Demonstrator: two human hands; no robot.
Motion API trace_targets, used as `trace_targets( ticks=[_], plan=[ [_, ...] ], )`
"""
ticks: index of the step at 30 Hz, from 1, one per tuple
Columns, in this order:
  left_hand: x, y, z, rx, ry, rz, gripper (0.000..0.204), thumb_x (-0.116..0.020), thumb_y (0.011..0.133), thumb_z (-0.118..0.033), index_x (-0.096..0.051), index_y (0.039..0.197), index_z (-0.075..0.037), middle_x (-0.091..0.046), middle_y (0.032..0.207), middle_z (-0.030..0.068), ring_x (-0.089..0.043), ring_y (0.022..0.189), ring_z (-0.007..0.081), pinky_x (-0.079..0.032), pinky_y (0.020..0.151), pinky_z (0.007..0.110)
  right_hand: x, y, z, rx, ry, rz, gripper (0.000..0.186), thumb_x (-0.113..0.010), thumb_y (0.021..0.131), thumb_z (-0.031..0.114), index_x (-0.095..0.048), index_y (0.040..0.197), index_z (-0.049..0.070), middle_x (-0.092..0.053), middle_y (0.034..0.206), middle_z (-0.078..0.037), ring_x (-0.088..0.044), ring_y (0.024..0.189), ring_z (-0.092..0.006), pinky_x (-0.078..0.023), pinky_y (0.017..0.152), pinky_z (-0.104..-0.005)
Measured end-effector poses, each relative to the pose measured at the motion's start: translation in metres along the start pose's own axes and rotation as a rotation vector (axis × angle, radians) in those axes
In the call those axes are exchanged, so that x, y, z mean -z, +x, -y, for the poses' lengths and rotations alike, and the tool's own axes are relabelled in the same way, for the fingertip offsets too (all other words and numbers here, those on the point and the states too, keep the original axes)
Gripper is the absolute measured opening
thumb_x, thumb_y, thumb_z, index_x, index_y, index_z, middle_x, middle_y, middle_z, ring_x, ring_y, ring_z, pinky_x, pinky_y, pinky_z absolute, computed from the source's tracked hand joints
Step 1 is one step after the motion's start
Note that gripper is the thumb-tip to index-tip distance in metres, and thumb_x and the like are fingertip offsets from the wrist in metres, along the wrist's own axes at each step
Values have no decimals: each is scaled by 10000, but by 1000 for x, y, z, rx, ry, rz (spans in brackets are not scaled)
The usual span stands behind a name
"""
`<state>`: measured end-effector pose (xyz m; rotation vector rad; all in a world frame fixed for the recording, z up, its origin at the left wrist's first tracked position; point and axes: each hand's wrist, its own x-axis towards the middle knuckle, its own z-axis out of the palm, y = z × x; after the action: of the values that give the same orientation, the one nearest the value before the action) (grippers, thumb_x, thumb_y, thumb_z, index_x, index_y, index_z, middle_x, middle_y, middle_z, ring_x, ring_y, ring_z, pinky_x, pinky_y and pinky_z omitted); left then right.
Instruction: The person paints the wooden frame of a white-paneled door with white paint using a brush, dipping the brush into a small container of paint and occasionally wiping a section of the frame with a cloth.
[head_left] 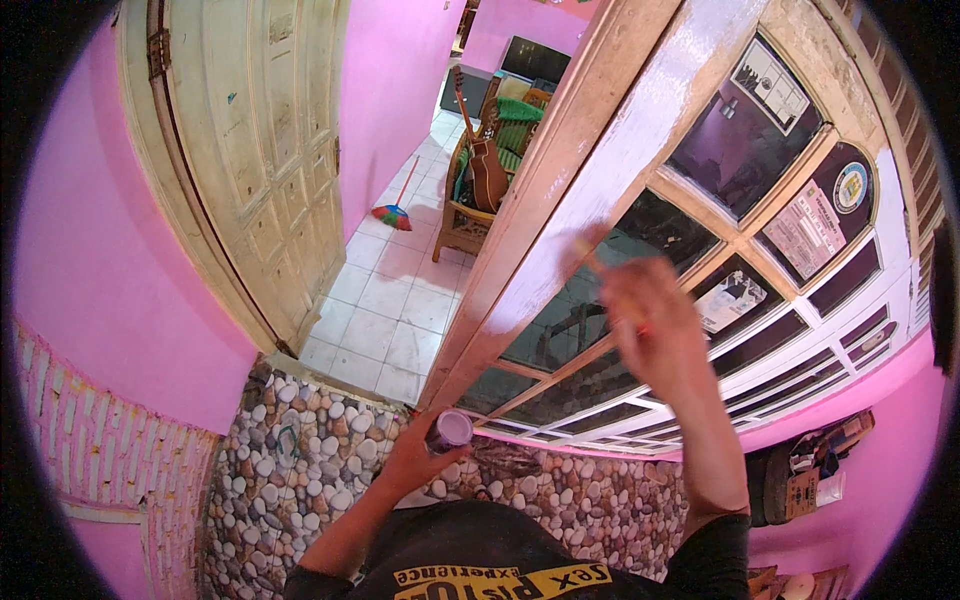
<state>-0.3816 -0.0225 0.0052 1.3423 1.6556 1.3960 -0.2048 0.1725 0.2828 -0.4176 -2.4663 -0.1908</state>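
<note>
My right hand [652, 318] is closed around a paintbrush [597, 258], both a little blurred. The bristles are at the wooden window frame [632, 142], on an upright partly coated in pale lilac paint. Lower down, that coating ends in a ragged edge above bare brown wood. Low in the middle, my left hand [408, 462] grips a small paint cup [454, 428], whose round top shows lilac. Glass panes [745, 130] sit between the bars; some bars are painted pale, others are bare wood.
To the left stands an open worn wooden door [250, 150]. Through the doorway are white floor tiles [385, 292], a broom [394, 212], and a guitar [486, 170] leaning on a chair [462, 228]. Pebble-patterned flooring [300, 440] lies below me. A dark box of items [800, 480] stands at right.
</note>
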Motion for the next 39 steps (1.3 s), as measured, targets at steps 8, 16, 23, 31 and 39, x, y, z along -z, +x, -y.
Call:
trace_targets(
  ticks=[8,16,23,31,39],
  plan=[
    [0,-1,2,-15,-21,-39,710,-870,785,-306,-542,1354,-34,-654,1166,176,-650,1076,314,-508,931,394,41,3,17,36,83,-138,182,-728,858,63,-672,1029,33,-655,1013,-133,-684,898,-314,-555,757,-367],
    [-4,2,-10,32,-90,36,668,-864,794,-249,-547,1348,-50,-657,1164,156,-653,1076,264,-512,930,369,3,-16,5,-130,100,16,153,-705,871,56,-669,1017,29,-664,1005,-144,-671,883,-325,-546,785,-385],
    [-2,-2,-14,14,-51,38,652,-862,796,-250,-553,1334,-48,-663,1164,154,-659,1075,256,-520,927,361,39,0,10,-135,84,-288,171,-721,842,45,-674,1006,40,-672,965,-138,-684,868,-292,-545,739,-350],
    [-2,-5,-14,9,11,50,736,-883,781,-304,-529,1356,-11,-649,1201,179,-653,1103,271,-521,940,366,3,-19,5,-136,137,-9,180,-716,850,69,-676,1024,47,-647,1020,-157,-666,851,-357,-561,723,-385],
    [-4,-7,-12,-8,-69,19,745,-892,779,-285,-523,1362,-5,-638,1206,162,-643,1112,251,-517,952,361,63,16,14,-154,74,-355,85,-689,862,36,-671,940,8,-665,919,-114,-666,819,-247,-521,728,-322]
  ],
)
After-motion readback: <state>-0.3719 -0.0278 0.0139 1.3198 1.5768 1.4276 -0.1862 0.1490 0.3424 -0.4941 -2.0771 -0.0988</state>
